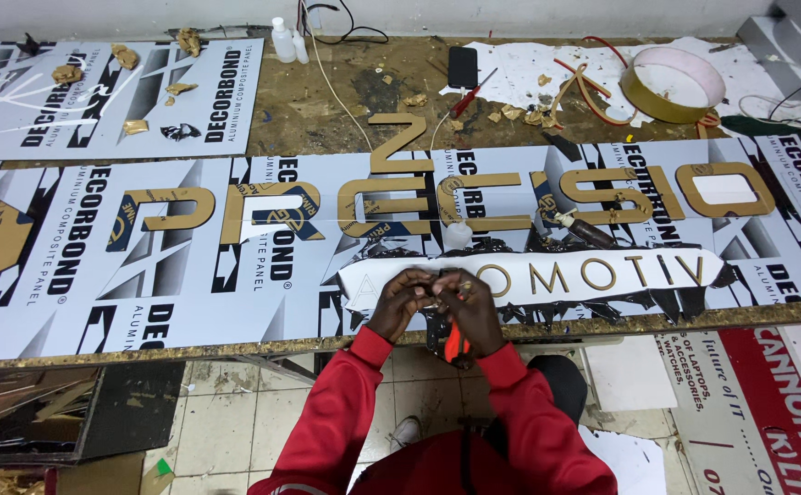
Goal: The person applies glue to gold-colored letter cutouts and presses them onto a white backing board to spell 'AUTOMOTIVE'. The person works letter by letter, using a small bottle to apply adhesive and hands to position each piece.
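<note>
both hands are held together at the near edge of the white strip (529, 273) carrying small gold letters. a small gold piece (439, 290) is pinched between the left hand (400, 302) and the right hand (470, 310); an orange-handled tool (455, 346) is gripped low in the right hand. judged step: a small letter being trimmed or peeled before placement. the next move is judged to call for a steady fingertip grip and alignment with the row. large gold letters (474, 197) lie just beyond the strip; a small white bottle (456, 236) stands between them.

Both red-sleeved arms reach forward; left hand (398, 301) and right hand (470, 310) meet, fingers curled, touching at the fingertips.
</note>
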